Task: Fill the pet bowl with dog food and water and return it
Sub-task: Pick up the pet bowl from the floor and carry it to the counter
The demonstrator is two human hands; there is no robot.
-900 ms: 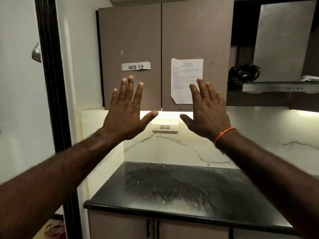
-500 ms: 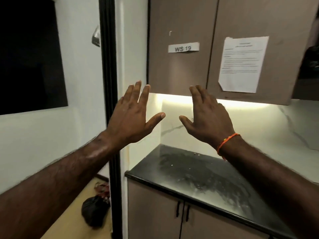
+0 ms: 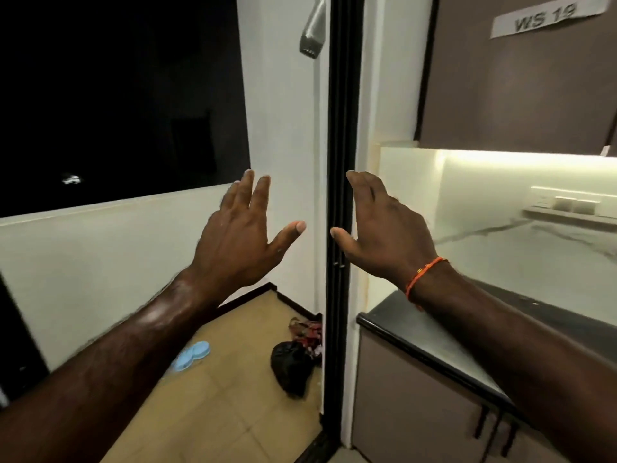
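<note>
**Two empty hands held up, blue bowl on the floor**

On the far left is a dark window [image 3: 117, 95] above a white wall [image 3: 100, 255]. Low down, on the tan floor [image 3: 233, 412], lies the blue bowl [image 3: 190, 355] — a flat double dish, partly hidden behind the left arm. It sits near the wall, well apart from both hands.

The left hand [image 3: 240, 235] is up in the air with its back to the camera. Its fingers are straight and spread, the thumb sticks out to the right, and it holds nothing.

Further right on the floor is a black bag [image 3: 290, 365], with some red and patterned cloth [image 3: 307, 329] just behind it in the corner. Next comes a tall black frame [image 3: 337, 162] that runs from top to bottom.

The right hand [image 3: 384, 235] is up too, just right of the frame. Its fingers are straight and close together, the thumb points left, and it is empty. An orange thread [image 3: 422, 279] is tied round its wrist.

On the right is a black counter [image 3: 417, 342] over cupboard doors [image 3: 417, 412]. Above it hangs a brown cabinet [image 3: 517, 88] with a label [image 3: 547, 16] that reads "WS 19" — a light glows under it.
</note>
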